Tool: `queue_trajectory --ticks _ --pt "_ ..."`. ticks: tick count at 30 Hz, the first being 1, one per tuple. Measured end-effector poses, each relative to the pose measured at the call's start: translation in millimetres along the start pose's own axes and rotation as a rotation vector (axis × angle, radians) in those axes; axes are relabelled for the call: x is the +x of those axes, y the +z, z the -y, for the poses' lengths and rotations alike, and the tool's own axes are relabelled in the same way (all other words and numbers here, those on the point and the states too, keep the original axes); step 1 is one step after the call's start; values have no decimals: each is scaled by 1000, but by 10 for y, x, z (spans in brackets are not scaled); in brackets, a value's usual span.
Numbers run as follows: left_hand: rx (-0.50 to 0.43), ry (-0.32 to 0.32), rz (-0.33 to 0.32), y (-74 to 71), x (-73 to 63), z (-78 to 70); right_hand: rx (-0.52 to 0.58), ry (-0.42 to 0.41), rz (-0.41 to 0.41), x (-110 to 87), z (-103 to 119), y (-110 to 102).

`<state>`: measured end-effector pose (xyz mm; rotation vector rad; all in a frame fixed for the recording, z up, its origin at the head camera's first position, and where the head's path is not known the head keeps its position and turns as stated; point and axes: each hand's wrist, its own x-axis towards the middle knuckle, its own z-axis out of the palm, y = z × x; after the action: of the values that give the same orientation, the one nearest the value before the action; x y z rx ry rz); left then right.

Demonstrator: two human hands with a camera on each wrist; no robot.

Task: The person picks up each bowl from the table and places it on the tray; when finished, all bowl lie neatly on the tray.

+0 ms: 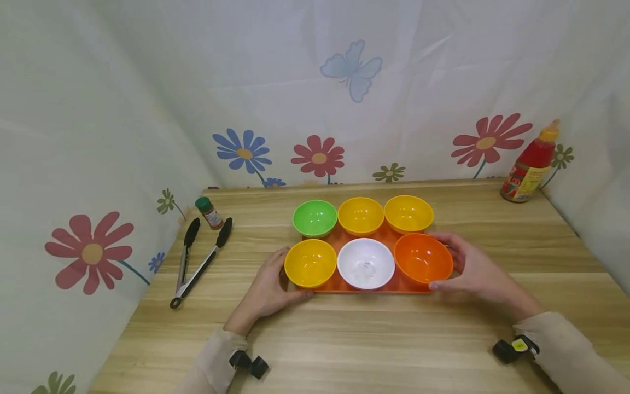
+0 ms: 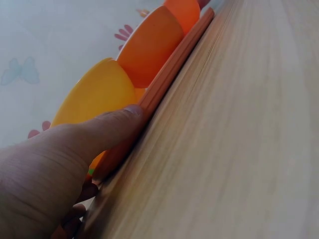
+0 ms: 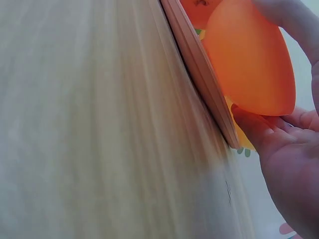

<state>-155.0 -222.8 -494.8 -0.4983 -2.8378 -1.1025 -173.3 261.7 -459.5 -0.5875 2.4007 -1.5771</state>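
Note:
An orange-red tray [image 1: 325, 284] lies on the table with two rows of bowls. In front are a yellow bowl [image 1: 310, 264], a white bowl [image 1: 366, 264] and an orange bowl [image 1: 424, 258]. Behind them sit a green bowl [image 1: 315, 219] and two yellow ones. My left hand [image 1: 272, 285] grips the tray's left front corner; in the left wrist view its thumb [image 2: 112, 127] lies along the tray's edge beside the yellow bowl. My right hand [image 1: 479, 273] holds the orange bowl between thumb and fingers, at the tray's right end. Some fingertips are hidden behind that bowl.
Black-tipped tongs [image 1: 199, 268] lie spread on the left of the table, with a small green-capped spice jar [image 1: 209, 213] behind them. A red sauce bottle [image 1: 529, 164] stands at the back right corner. Flower-printed curtains [image 1: 275, 82] border the back and sides.

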Motion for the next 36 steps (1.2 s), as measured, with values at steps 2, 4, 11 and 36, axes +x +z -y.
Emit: queue_trajectory --ticks 2,4,11,36 --pt "-4 -5 5 -4 2 -5 -6 5 5 -3 -4 -2" --pt "-7 -3 5 -11 4 -10 -15 14 10 -7 -7 -5" --pt "-7 -10 2 -22 -20 -4 -65 28 31 -23 11 5" --pt "-55 -76 5 -31 -9 21 -117 -49 22 2 20 -63"
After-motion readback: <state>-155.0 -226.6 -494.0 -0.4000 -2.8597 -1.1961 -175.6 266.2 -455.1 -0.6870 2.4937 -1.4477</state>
